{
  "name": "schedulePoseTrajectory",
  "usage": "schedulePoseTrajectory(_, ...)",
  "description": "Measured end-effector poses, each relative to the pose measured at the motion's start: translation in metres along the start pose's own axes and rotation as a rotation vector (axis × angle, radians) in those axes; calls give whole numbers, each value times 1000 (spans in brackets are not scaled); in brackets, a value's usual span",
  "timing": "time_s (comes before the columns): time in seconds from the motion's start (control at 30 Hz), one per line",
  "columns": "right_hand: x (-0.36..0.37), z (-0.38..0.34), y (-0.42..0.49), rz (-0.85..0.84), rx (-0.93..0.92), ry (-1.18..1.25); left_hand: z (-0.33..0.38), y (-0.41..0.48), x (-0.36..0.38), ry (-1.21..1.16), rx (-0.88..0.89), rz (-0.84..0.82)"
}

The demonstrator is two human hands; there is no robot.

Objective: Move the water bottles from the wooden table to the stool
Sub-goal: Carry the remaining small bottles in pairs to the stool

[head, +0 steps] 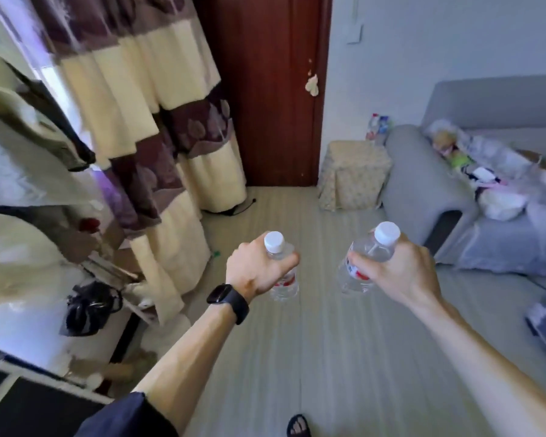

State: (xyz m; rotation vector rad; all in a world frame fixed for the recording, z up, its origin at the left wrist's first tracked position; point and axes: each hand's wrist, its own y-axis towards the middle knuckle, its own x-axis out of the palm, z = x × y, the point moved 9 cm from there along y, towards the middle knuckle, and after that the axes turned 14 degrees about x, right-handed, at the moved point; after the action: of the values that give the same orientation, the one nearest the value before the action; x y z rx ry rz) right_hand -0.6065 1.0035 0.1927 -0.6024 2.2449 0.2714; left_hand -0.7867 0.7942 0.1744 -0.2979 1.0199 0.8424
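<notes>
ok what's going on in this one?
A person is carrying two water bottles, one per hand, across the room. The left hand grips a clear bottle by its neck, and the right hand holds the other bottle the same way. Both are in the air above the floor. A cloth-covered stool stands ahead beside the grey sofa, nothing on its top. The wooden table is not in view.

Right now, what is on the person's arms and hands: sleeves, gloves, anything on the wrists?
Both hands are bare, no gloves. The left hand has a black smartwatch with a dark rectangular face and a wide black band on its wrist, and a dark short sleeve ends near the elbow. The right hand, wrist and forearm are bare; no sleeve shows on that side.
</notes>
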Motion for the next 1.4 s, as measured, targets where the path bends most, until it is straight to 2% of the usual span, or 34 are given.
schedulePoseTrajectory(0.37, -25, 47, 189, 156, 207, 58, 43, 224, 75, 6, 138, -128)
schedulePoseTrajectory(0.53, 1, 83, 270, 134, 282, 65, 46, 299, 145, 55, 147, -264)
schedulePoseTrajectory(0.67, 21, 94, 354, 106, 289, 74, 55, 373, 188, 57, 127, -290)
schedulePoseTrajectory(1.03, 52, 72, 576, 17, 294, 41, 54, 563, 233, -43, -2, -257)
schedulePoseTrajectory(1.4, 106, 26, 764, 7, 314, 58, 18, 783, 272, -49, 26, -279)
